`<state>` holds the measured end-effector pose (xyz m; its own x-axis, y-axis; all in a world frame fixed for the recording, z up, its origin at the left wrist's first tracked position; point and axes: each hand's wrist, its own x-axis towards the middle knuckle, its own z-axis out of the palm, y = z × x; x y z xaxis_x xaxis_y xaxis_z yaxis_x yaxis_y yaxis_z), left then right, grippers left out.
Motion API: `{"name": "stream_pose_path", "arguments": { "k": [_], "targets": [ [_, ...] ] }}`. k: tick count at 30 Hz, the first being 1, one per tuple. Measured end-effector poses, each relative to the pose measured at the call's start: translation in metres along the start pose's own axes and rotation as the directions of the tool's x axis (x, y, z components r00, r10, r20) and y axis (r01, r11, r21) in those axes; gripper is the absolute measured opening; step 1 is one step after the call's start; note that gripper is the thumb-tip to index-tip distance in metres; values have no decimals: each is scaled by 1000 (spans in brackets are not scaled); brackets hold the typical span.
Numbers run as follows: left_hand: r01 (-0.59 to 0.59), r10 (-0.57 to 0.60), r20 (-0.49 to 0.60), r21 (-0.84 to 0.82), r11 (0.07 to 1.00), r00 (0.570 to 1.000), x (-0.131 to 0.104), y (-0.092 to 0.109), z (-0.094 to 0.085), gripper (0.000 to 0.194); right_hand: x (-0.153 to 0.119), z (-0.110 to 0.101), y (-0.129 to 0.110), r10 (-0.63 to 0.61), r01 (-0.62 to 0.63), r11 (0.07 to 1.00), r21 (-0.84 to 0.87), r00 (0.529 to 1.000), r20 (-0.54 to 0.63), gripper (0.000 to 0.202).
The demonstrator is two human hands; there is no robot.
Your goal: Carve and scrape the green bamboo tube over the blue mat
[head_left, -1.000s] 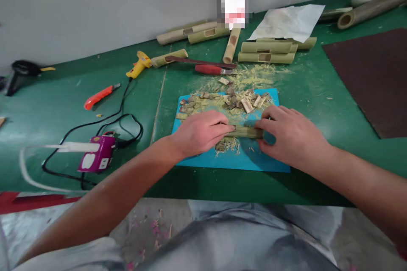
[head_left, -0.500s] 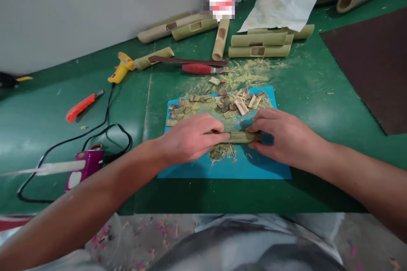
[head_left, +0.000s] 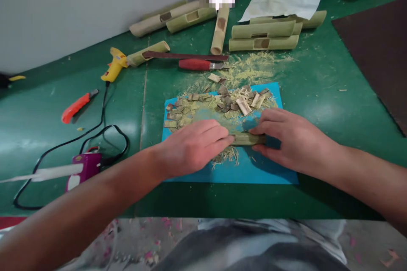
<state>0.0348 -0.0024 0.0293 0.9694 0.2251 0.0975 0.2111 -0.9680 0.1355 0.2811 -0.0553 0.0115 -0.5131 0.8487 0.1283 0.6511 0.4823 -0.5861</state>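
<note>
A short bamboo piece [head_left: 246, 139] lies level between my two hands, low over a blue sheet [head_left: 254, 169]. My left hand [head_left: 200, 146] is closed on its left end, the fingers hiding that end. At the right end my right hand [head_left: 280, 135] pinches it between thumb and fingers. Bamboo chips [head_left: 243, 106] and pale shavings lie on the sheet beyond my hands, with a small heap of shavings [head_left: 227, 156] just in front of the piece.
Behind the sheet are a red-handled knife [head_left: 194, 64] and cut bamboo tubes [head_left: 263, 43]. To the left are a yellow glue gun [head_left: 114, 65], an orange cutter [head_left: 76, 107], and a purple box [head_left: 84, 169] with a black cord. A dark board [head_left: 378, 55] lies at the right.
The view has shifted a little, so the tubes and tools appear higher. My left hand has rolled slightly over the bamboo piece. Both hands still hold it.
</note>
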Motion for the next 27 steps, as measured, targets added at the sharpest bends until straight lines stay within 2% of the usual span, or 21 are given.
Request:
{"name": "stream_pose_path", "arguments": {
  "k": [4, 8, 11, 13, 16, 18, 22, 24, 27],
  "targets": [
    [-19, 20, -61, 28, 999, 998, 5, 2, 5, 24, 0, 1, 0, 3, -3, 1000, -10, 1000, -4, 11],
    [15, -25, -91, -104, 994, 996, 13, 4, 7, 21, 1, 0, 0, 17, -17, 1000, 8, 1000, -10, 11],
    [118, -155, -153, -226, 967, 976, 5, 3, 2, 15, 1, 0, 0, 14, -14, 1000, -18, 1000, -16, 12],
    [225, -287, -172, -309, 924, 942, -1, 3, -2, 12, 0, 1, 1, 15, -15, 1000, -27, 1000, -12, 13],
    [379, -468, -135, -417, 826, 873, -3, 3, -4, 10, 0, 2, 2, 17, -17, 1000, -15, 1000, -12, 14],
    [437, -530, -89, -460, 773, 843, -1, 3, -5, 12, -1, 3, 3, 19, -19, 1000, -12, 1000, -19, 14],
    [527, -615, 17, -535, 661, 789, 5, 4, -7, 3, -1, 3, 3, 17, -17, 1000, -21, 999, -28, 15],
    [550, -631, 54, -552, 627, 774, 8, 4, -9, 3, -1, 3, 3, 26, -26, 999, -23, 1000, -17, 15],
    [555, -621, 74, -539, 633, 780, 11, 5, -11, 3, -1, 2, 2, 45, -45, 999, -15, 999, 5, 16]
  ]
}}
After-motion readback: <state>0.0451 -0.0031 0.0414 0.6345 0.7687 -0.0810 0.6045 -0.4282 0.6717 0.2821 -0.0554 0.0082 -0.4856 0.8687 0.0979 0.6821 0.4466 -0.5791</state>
